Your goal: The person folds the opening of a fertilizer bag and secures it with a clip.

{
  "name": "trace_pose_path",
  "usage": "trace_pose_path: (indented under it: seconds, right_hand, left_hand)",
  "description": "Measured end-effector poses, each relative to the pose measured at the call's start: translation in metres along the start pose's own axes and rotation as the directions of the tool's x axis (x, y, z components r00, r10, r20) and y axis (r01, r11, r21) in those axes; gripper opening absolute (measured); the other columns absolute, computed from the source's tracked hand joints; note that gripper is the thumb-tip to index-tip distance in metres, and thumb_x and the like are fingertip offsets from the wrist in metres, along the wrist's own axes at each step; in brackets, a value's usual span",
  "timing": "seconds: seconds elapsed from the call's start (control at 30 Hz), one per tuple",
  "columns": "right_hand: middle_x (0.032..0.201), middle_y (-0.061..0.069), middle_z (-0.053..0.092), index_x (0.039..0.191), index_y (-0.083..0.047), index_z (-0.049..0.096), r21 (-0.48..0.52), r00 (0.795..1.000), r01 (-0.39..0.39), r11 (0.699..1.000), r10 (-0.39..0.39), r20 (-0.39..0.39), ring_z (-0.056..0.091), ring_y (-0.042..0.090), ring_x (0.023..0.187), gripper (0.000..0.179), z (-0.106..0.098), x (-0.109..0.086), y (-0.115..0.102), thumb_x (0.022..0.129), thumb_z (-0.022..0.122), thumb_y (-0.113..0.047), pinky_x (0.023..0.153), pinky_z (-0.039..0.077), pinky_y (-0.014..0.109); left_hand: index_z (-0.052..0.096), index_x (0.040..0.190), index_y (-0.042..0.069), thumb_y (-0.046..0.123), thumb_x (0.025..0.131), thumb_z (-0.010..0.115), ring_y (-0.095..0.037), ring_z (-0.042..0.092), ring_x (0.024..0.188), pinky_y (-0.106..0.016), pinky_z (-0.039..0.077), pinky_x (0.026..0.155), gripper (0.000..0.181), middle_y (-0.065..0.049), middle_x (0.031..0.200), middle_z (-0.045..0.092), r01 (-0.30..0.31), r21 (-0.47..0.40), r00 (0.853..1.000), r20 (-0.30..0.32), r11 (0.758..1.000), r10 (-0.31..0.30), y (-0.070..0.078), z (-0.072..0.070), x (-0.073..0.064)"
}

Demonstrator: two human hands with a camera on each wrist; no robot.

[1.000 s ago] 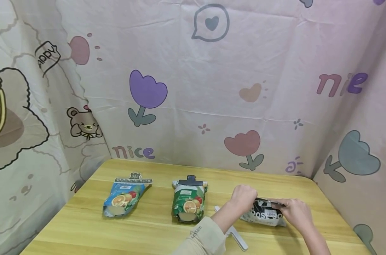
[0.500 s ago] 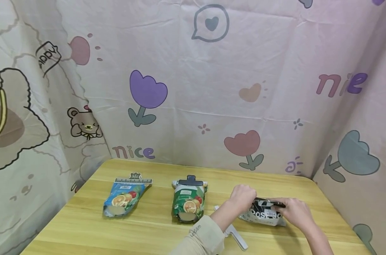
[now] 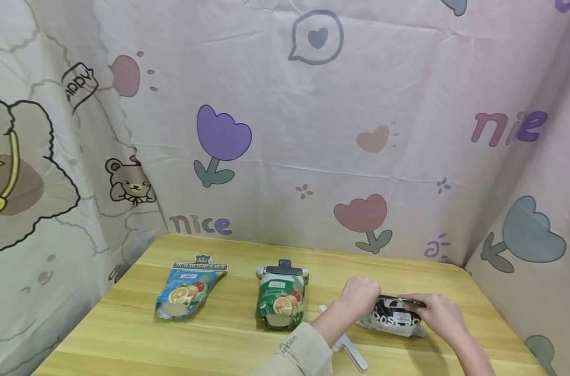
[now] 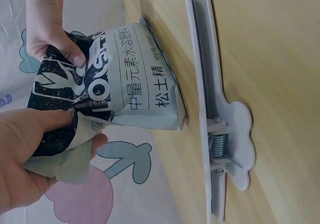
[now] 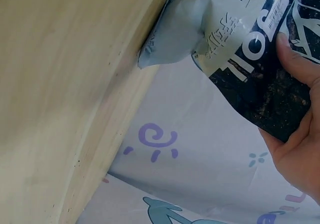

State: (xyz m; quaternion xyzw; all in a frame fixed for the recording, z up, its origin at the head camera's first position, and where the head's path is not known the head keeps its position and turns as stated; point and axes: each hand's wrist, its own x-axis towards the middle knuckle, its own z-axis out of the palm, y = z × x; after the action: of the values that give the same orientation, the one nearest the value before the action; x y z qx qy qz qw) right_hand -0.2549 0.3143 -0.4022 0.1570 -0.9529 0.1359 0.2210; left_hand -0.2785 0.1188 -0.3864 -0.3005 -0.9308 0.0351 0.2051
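Note:
A black and pale grey printed bag (image 3: 393, 322) stands on the right side of the table. My left hand (image 3: 361, 296) grips its upper left corner, the thumb on the black front in the left wrist view, where a pale flap of the bag (image 4: 75, 169) hangs beside the fingers. The opposite top corner is pinched between thumb and fingers of my right hand (image 3: 442, 315). Just left of the bag lies a white sealing clip (image 3: 352, 354), partly hidden by my left forearm in the head view; its spring (image 4: 218, 145) shows in the left wrist view.
A blue fruit-print bag (image 3: 183, 292) with a piano-patterned clip (image 3: 200, 266) lies at the left. In the middle is a green fruit-print bag (image 3: 281, 300) under a black clip (image 3: 283, 268). Printed cloth (image 3: 270, 209) hangs behind and beside the wooden table (image 3: 181, 347).
Both hands keep hold of the bag's top, with only slight shifts of the fingers and top edge. The head view has moved a little. Clips and other bags lie as before.

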Motion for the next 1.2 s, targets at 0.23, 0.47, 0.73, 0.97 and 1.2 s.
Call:
trace_pose_path:
  seconds: [0.23, 0.47, 0.73, 0.97, 1.2]
  right_hand:
    - [0.088, 0.007, 0.069, 0.089, -0.009, 0.073, 0.094, 0.995, 0.047, 0.995, -0.039, -0.087, 0.065, 0.027, 0.076, 0.025, -0.003, -0.005, 0.003, 0.065, 0.079, -0.002, 0.064, 0.052, 0.042]
    - [0.079, 0.008, 0.069, 0.087, -0.005, 0.072, 0.093, 0.994, 0.057, 0.994, -0.049, -0.095, 0.065, 0.022, 0.068, 0.025, -0.004, -0.007, 0.011, 0.065, 0.076, 0.005, 0.059, 0.053, 0.035]
    - [0.073, 0.007, 0.068, 0.079, -0.004, 0.073, 0.117, 0.999, 0.018, 0.993, -0.013, -0.039, 0.065, 0.023, 0.065, 0.017, -0.006, -0.005, 0.013, 0.065, 0.076, 0.005, 0.06, 0.053, 0.037]
    - [0.077, 0.014, 0.068, 0.083, -0.003, 0.072, 0.113, 0.999, 0.023, 0.993, -0.018, -0.05, 0.063, 0.041, 0.079, 0.018, -0.007, -0.004, 0.009, 0.066, 0.075, 0.005, 0.073, 0.049, 0.051]
    - [0.083, 0.013, 0.068, 0.089, -0.006, 0.072, 0.083, 0.998, 0.044, 0.996, -0.04, -0.055, 0.06, 0.044, 0.084, 0.02, -0.013, -0.003, -0.005, 0.07, 0.075, -0.001, 0.076, 0.045, 0.057]
  left_hand:
    - [0.071, 0.083, 0.027, 0.03, 0.086, 0.065, 0.001, 0.05, 0.058, -0.011, 0.039, 0.05, 0.008, 0.015, 0.07, 0.062, -0.015, -0.133, 1.0, 0.018, 0.991, 0.018, -0.006, 0.003, -0.004]
    - [0.072, 0.09, 0.024, 0.024, 0.085, 0.067, 0.003, 0.058, 0.072, -0.009, 0.043, 0.065, 0.008, 0.016, 0.082, 0.066, -0.088, -0.286, 0.996, -0.055, 0.954, 0.075, -0.023, 0.01, -0.012]
    - [0.073, 0.091, 0.019, 0.016, 0.086, 0.066, 0.001, 0.061, 0.072, -0.008, 0.044, 0.068, 0.009, 0.011, 0.083, 0.068, -0.128, -0.358, 0.989, -0.118, 0.925, 0.092, -0.027, 0.014, -0.015]
    - [0.073, 0.093, 0.019, 0.017, 0.086, 0.066, 0.001, 0.06, 0.073, -0.009, 0.044, 0.068, 0.01, 0.011, 0.084, 0.068, -0.09, -0.379, 0.994, -0.088, 0.921, 0.061, -0.026, 0.012, -0.014]
    - [0.072, 0.097, 0.024, 0.026, 0.087, 0.064, 0.003, 0.059, 0.073, -0.01, 0.044, 0.065, 0.013, 0.015, 0.086, 0.066, -0.028, -0.349, 1.0, -0.014, 0.937, 0.025, -0.023, 0.004, -0.012]
